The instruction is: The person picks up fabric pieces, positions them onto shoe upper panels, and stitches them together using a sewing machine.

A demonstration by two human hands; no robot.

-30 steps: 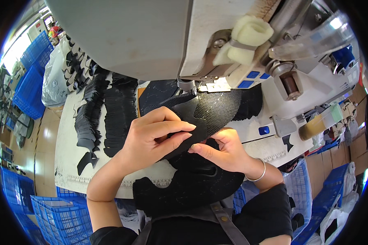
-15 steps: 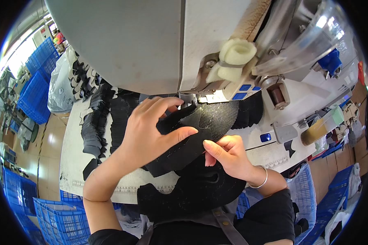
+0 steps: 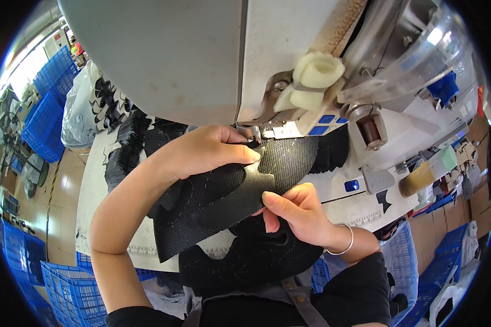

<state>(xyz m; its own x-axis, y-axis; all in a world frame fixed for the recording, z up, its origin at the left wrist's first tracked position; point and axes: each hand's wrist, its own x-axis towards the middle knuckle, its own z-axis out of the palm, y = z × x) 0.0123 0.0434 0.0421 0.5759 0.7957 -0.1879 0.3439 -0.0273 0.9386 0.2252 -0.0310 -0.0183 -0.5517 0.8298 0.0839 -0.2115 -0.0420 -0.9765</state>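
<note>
A tan tiled floor [image 3: 65, 199] spreads far out to the left of your fingers [image 3: 271, 222]. Nearer, a white table [image 3: 338, 210] lies under and around them. The large pale-grey sewing machine [image 3: 158, 60] fills the space above them. Blue crates [image 3: 73, 289] stand on the floor, well below and left of your fingers. A clear plastic bag [image 3: 79, 114] is far up to the left, past the stacked black pieces [image 3: 123, 163] on the table.

The black mesh piece [image 3: 183, 212] stretches between your two hands, hanging below your left fingers and reaching up beneath the machine. A black slotted piece [image 3: 218, 267] lies below it.

Your left hand [image 3: 202, 152] has its fingers curled and its thumb a little apart from them, the thumb tip touching the black material; whether they pinch it, you cannot tell from this view. Your right hand [image 3: 305, 215] is nearly closed, thumb in front and fingers behind, gripping the edge of the smooth black patch [image 3: 240, 199] lying over the mesh.

Above your right fingers is a pale foam roll [image 3: 311, 82]; just beside your left fingertips, the metal presser foot [image 3: 251, 132].
</note>
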